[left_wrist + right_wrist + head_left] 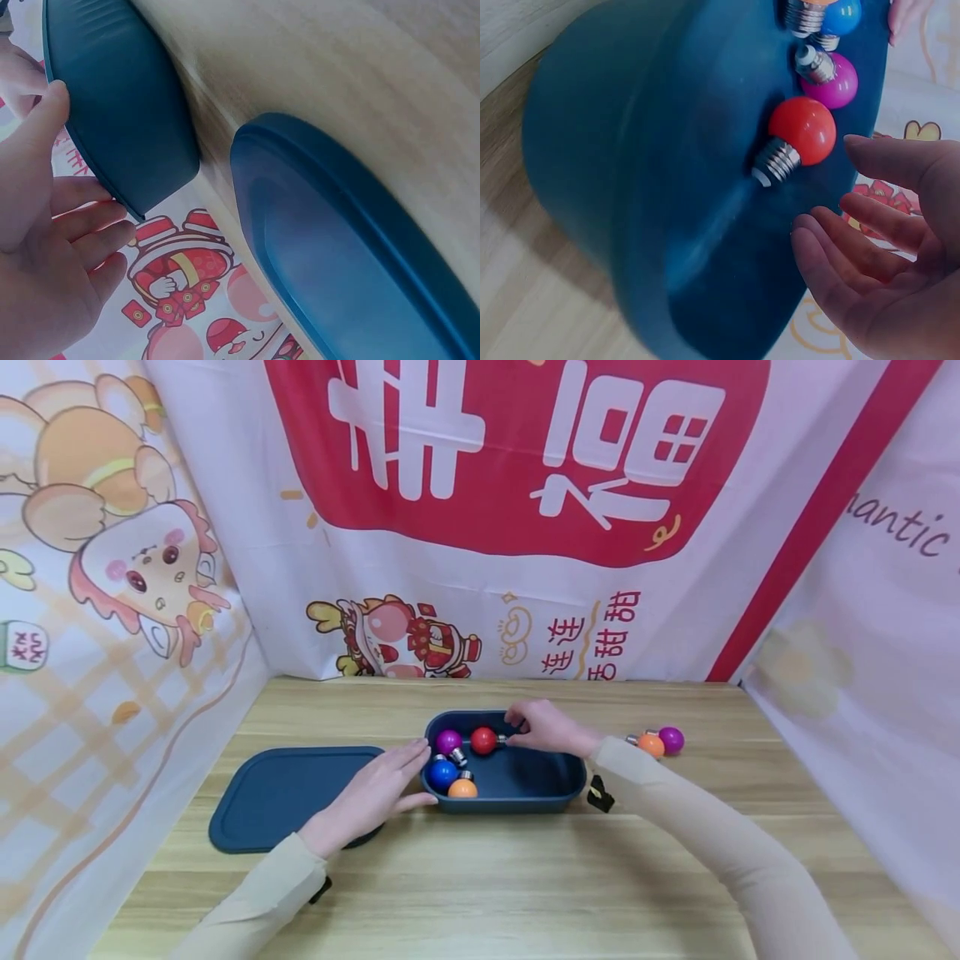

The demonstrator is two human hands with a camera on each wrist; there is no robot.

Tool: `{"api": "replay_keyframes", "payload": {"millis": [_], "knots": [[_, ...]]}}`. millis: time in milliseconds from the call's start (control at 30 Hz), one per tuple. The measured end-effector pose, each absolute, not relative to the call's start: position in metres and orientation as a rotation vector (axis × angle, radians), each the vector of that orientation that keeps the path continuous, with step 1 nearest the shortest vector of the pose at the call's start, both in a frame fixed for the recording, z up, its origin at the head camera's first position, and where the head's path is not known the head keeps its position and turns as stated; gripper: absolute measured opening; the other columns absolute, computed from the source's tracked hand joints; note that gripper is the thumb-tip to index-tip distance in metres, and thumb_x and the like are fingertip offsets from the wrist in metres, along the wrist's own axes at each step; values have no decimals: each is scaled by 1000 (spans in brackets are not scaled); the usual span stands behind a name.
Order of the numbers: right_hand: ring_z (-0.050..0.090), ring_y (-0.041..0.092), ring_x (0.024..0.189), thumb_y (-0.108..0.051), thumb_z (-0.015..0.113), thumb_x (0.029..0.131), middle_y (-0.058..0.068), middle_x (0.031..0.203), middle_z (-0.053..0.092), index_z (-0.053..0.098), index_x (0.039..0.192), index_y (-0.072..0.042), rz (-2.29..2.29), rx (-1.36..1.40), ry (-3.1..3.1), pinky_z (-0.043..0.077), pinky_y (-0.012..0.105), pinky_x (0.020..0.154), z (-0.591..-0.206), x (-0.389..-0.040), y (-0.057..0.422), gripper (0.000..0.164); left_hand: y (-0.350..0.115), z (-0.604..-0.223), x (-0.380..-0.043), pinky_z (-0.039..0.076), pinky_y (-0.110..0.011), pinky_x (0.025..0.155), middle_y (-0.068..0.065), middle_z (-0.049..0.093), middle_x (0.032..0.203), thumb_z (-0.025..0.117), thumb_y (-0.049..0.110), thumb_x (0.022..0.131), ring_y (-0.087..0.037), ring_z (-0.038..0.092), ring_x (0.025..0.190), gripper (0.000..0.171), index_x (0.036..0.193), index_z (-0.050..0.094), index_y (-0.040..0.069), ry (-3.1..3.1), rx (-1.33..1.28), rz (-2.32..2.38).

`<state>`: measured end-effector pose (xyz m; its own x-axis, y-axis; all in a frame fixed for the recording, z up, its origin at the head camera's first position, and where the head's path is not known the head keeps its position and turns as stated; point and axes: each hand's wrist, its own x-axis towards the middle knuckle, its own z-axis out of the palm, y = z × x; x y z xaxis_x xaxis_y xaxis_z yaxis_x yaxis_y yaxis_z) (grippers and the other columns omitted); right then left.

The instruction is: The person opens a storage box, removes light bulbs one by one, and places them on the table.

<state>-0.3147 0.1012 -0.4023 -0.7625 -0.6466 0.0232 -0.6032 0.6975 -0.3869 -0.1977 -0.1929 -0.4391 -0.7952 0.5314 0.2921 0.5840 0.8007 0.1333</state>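
A dark blue oval box (510,804) stands uncovered on the wooden table. At its left end lie a purple bulb (448,742), a blue bulb (442,774) and an orange bulb (462,789), with a red bulb (483,741) close by. My left hand (378,789) touches the left end of the box, thumb and fingers spread along the rim. Over the box's back side is my right hand (551,727), fingers loosely bent and apart from the red bulb (802,131) in the right wrist view, holding nothing.
A flat dark blue lid (288,793) lies on the table left of the box, partly behind the left hand. To the right, beyond the right forearm, are an orange bulb (651,744) and a purple bulb (671,740). Printed cloth hangs around the table (480,893).
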Motion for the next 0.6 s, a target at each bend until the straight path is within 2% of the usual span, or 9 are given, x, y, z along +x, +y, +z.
{"api": "replay_keyframes", "payload": {"millis": [367, 600], "knots": [[68, 26, 97, -14, 74, 88, 18, 109, 72, 67, 113, 2, -565, -1085, 2770, 58, 40, 90, -409, -315, 85, 31, -189, -439, -204, 44, -52, 111, -19, 53, 147, 62, 55, 91, -34, 51, 137, 75, 142, 53, 1, -2743, -848, -281], [66, 29, 101, -15, 73, 90, 17, 112, 71, 66, 114, 1, -533, -1070, 2749, 56, 43, 93, -411, -314, 75, 30, -190, -439, -206, 42, -52, 114, -21, 48, 150, 59, 56, 93, -36, 48, 140, 78, 144, 49, -2, -2793, -831, -263]]}}
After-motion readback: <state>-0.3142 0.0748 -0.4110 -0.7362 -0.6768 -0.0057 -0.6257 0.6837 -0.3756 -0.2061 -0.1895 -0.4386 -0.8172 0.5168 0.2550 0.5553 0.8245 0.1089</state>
